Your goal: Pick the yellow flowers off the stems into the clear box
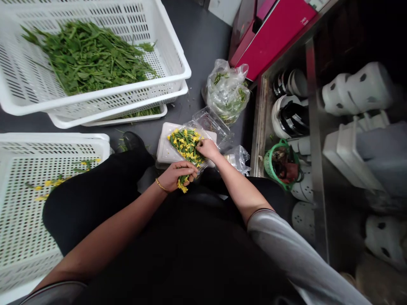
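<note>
My left hand [179,175] is closed around a small bunch of yellow-flowered green stems [182,184], whose blossoms poke out below the fingers. My right hand [207,148] reaches into a clear plastic box filled with yellow cucumber-like blossoms [186,144] on green stems. Its fingers are pinched together at the right side of the pile; what they hold, if anything, is hidden. Under the box lies a whitish lidded container [163,146]. The box's clear lid [216,123] stands open on the far side.
Stacked white baskets [173,55] at upper left hold leafy greens [95,59]. Another white basket [19,178] at left has a few yellow flowers. A plastic bag of greens [227,91] sits ahead. Metal shelving [311,127] with a green basket [270,165] and bowls stands right.
</note>
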A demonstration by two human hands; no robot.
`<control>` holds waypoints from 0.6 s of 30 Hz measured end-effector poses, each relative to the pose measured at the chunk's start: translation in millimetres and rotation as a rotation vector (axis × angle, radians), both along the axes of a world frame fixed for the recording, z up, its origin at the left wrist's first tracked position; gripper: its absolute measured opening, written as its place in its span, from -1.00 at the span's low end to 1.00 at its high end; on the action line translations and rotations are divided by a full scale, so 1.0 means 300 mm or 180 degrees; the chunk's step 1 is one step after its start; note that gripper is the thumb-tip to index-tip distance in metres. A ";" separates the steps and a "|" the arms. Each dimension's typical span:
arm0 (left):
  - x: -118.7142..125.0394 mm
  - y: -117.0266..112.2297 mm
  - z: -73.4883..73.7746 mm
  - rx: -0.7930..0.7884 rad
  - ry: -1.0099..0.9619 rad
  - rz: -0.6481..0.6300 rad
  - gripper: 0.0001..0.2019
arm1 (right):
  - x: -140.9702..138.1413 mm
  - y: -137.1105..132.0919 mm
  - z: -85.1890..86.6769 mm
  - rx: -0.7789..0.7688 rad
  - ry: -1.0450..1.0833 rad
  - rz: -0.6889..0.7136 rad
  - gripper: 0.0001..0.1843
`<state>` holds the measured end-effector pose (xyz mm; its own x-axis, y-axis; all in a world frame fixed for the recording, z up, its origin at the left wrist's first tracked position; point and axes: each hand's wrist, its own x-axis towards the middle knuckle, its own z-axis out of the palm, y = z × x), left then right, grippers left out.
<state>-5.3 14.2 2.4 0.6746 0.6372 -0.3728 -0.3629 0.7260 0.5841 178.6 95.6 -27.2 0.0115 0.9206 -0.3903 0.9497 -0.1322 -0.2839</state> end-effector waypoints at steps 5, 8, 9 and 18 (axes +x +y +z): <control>0.013 0.012 -0.009 0.0182 0.0563 0.0592 -0.85 | 0.102 -0.087 0.096 0.0533 0.0766 -0.0448 -0.82; 0.020 0.013 -0.008 0.0359 0.0875 0.0729 -0.86 | 0.113 -0.166 0.160 0.0452 0.1465 -0.0632 -0.78; 0.023 0.011 -0.008 0.0429 0.0964 0.0747 -0.86 | 0.105 -0.194 0.177 0.0376 0.1693 -0.0708 -0.77; 0.030 -0.043 0.016 0.1830 0.1634 0.0050 -0.88 | -0.020 -0.379 0.258 0.0169 0.2555 -0.0599 -0.76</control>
